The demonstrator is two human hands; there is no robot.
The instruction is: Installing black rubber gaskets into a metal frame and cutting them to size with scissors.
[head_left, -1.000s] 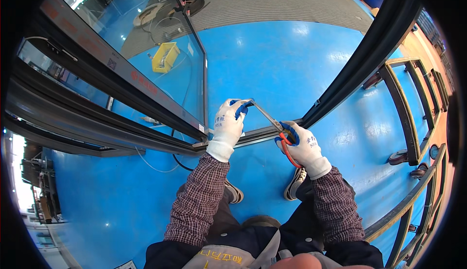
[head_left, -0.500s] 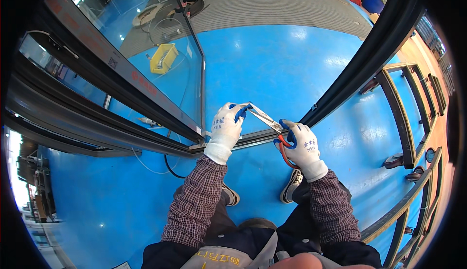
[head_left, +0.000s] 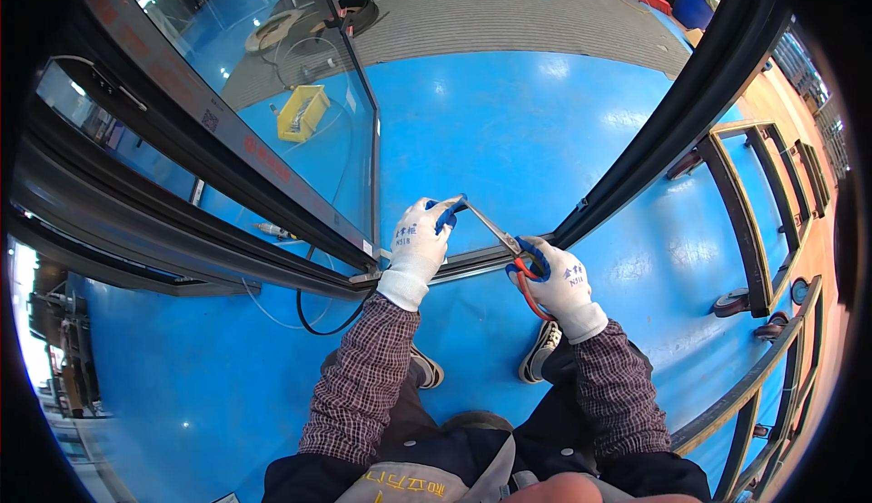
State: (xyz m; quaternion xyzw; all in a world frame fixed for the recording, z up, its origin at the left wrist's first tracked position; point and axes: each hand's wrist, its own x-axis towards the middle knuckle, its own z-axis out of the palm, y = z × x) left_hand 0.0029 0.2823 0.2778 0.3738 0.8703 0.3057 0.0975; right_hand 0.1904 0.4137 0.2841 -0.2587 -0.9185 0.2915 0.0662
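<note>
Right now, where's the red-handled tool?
Head view, just right of centre: the red-handled tool is in the right hand, its metal tip up-left at the left hand.

Floor (head_left: 490,121) is blue and glossy. Directly on it: grey ribbed mat (head_left: 527,17) at far side; yellow bin (head_left: 302,113), left; wheeled frames (head_left: 738,221), right; person's shoes (head_left: 542,354), near side, apart.

Red-handled tool (head_left: 495,232): handles partly hidden by the right grip (head_left: 563,280); piece at its tip too small to tell.
Yellow bin (head_left: 314,108), 10 o'clock: contents too small to tell.
Wooden rack (head_left: 748,385), 4 o'clock: cut off by lower edge.
</note>
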